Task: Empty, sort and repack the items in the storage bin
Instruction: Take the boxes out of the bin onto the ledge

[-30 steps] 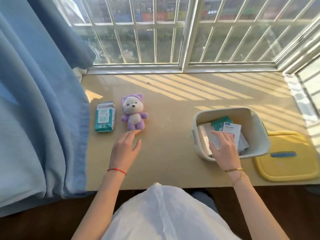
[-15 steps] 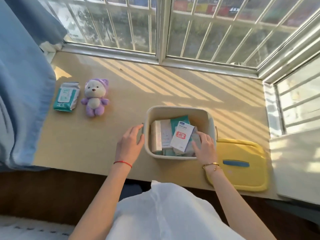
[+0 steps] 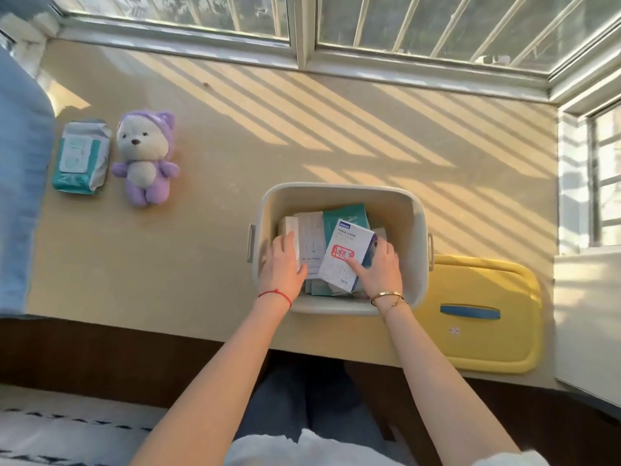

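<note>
A cream storage bin (image 3: pixel 339 195) stands near the front edge of the ledge, with several flat boxes and a teal pack (image 3: pixel 346 215) inside. Both my hands are inside the bin. My right hand (image 3: pixel 378 269) grips a white box with a red mark (image 3: pixel 342 255), thumb on its face and fingers on its right side. My left hand (image 3: pixel 284 265) lies over the white boxes (image 3: pixel 311 237) at the bin's left side, fingers curled on them. A purple plush bear (image 3: pixel 146 158) and a teal wipes pack (image 3: pixel 82 156) lie on the ledge at the far left.
The bin's yellow lid (image 3: pixel 480 314) with a blue handle lies to the right of the bin. A blue curtain (image 3: pixel 20 183) hangs at the left edge. The window frame (image 3: pixel 302 58) bounds the back, and a white sill (image 3: pixel 586 317) the right.
My left hand has moved from the ledge beside the bear into the bin's left side. My right hand has taken hold of the white box. The view has shifted right and down.
</note>
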